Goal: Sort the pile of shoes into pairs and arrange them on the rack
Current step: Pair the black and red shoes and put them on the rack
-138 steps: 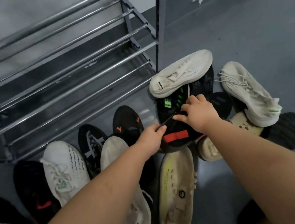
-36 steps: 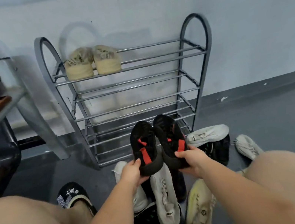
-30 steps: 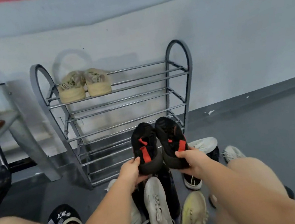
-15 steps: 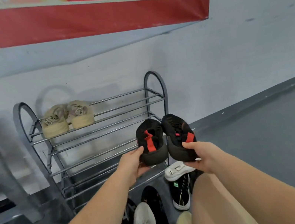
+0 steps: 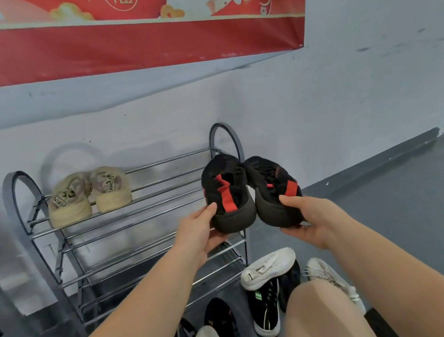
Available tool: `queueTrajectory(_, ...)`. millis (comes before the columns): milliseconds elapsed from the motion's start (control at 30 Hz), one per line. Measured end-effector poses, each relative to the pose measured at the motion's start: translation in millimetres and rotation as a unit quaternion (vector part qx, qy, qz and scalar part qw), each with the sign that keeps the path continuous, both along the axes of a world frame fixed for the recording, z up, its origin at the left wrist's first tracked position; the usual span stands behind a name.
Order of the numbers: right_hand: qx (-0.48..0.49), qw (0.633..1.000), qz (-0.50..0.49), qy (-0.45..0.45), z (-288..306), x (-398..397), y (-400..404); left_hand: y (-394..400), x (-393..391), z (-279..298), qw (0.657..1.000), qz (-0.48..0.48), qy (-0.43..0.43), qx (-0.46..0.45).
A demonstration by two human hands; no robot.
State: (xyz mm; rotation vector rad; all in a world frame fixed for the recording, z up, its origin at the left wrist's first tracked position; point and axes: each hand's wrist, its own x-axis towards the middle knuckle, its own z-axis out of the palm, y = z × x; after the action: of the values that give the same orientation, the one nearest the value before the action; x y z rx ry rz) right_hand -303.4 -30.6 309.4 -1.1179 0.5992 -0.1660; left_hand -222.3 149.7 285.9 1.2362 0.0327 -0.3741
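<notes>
Heels toward you: your left hand [image 5: 196, 233] grips one black-and-red sneaker [image 5: 226, 194], your right hand [image 5: 316, 218] its twin [image 5: 272, 189], both raised before the rack's [image 5: 133, 209] right end; beige pair [image 5: 88, 195] sits top-left.

rack [image 5: 131, 213]: 1 | beige shoes [image 5: 89, 196]: 2 | black-red shoes [image 5: 248, 190]: 2

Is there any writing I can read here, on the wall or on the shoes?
"福": in a circle on the red wall banner.
Black lettering on the tongues of the beige pair of shoes on the grey metal rack's top shelf: too blurred to read.
Nothing else readable.
</notes>
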Motion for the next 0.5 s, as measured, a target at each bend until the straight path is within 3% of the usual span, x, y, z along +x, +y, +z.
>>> queueTrajectory(367,-0.055,0.995,0.068,-0.048,27,84,9,21,60,39,0.998,0.052,-0.018,0.010)
queueTrajectory(500,-0.023,0.994,0.095,-0.039,22,126,13,31,94,37,0.998,0.059,-0.015,0.019)
